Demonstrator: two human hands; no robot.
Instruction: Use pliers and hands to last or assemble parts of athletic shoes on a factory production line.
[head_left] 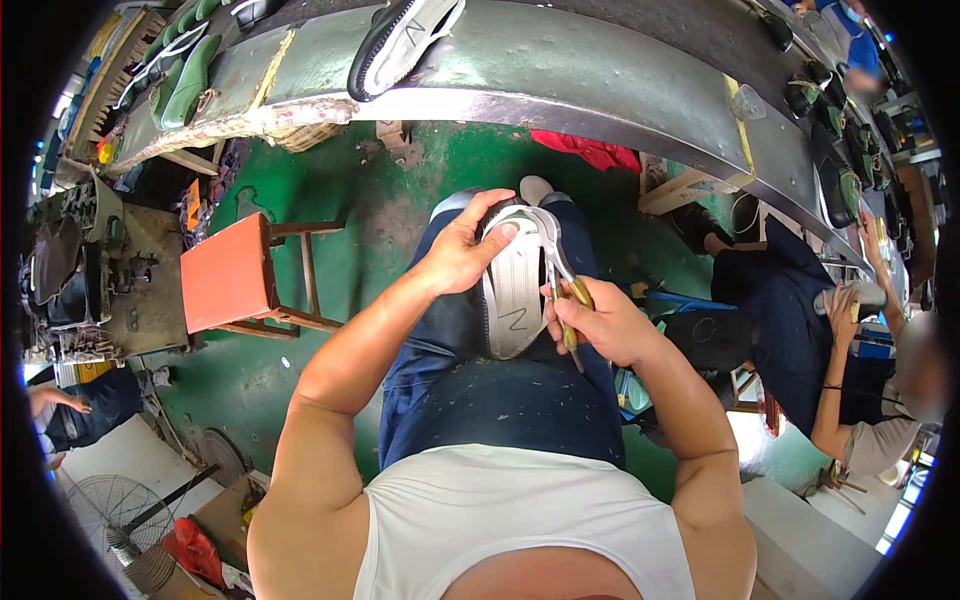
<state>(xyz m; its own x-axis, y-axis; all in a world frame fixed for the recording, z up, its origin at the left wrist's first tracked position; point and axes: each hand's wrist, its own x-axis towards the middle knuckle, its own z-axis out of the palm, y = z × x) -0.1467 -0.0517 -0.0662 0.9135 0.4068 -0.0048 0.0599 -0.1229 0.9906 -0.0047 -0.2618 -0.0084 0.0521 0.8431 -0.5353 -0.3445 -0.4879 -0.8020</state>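
Observation:
A shoe lies across my thighs with its off-white ribbed sole (516,290) facing up; a dark mark is drawn near its lower end. My left hand (462,248) grips the shoe's far end, its thumb pressed on the sole and its fingers around the dark side. In my closed right hand (605,322) is a pair of pincers (576,291) with yellowish handles. Their curved grey upper part reaches along the shoe's right edge. A thin pointed tip sticks out below that hand; whether it belongs to the pincers I cannot tell.
Ahead runs a metal-edged bench (600,60) bearing another shoe (400,50) and, at left, green shoe lasts (190,80). An orange-topped stool (228,275) stands to my left. At right sits a co-worker (870,380) holding a shoe. A fan (115,515) is at lower left.

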